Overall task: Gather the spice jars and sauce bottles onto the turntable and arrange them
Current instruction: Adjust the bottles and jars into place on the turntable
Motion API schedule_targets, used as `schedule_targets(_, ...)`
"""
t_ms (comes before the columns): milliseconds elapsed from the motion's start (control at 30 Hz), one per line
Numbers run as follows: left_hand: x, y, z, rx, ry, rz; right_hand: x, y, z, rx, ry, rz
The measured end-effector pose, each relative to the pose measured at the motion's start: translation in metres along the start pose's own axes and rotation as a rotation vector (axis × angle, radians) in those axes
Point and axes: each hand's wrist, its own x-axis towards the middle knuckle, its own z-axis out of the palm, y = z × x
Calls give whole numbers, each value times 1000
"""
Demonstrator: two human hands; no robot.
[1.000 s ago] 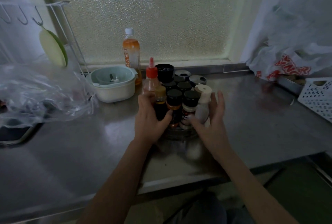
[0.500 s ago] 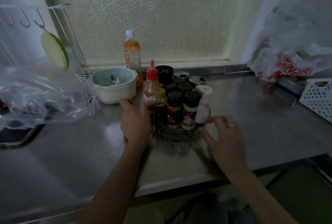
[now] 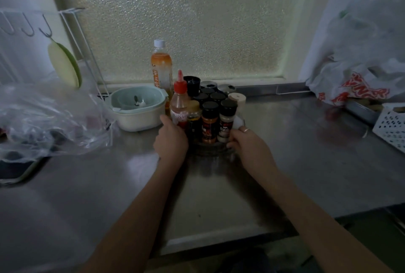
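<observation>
1. Two hands flank the loaded turntable on the surface: left hand curled at its rim, right hand closed around the white jar.
2. Tall jars likely topple easily; hold the rigid rim low.

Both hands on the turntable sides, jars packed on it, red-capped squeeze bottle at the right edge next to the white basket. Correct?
Not quite. The head view shows the red-capped squeeze bottle at the turntable's left edge, near the pale green bowl, not by the white basket. The left hand and right hand do flank the packed turntable.
</observation>
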Motion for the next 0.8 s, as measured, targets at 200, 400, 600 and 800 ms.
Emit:
schedule_targets(200, 36, 6, 14, -50, 42, -75, 51, 10, 19, -13, -26, 1)
schedule_targets(400, 51, 14, 31, -71, 119, -111, 76, 25, 40, 259, 87, 170)
schedule_targets(600, 56, 15, 50, -141, 198, -105, 85, 31, 44, 210, 203, 90)
schedule_targets(800, 56, 13, 56, -130, 168, 119, 94, 41, 43, 218, 208, 112)
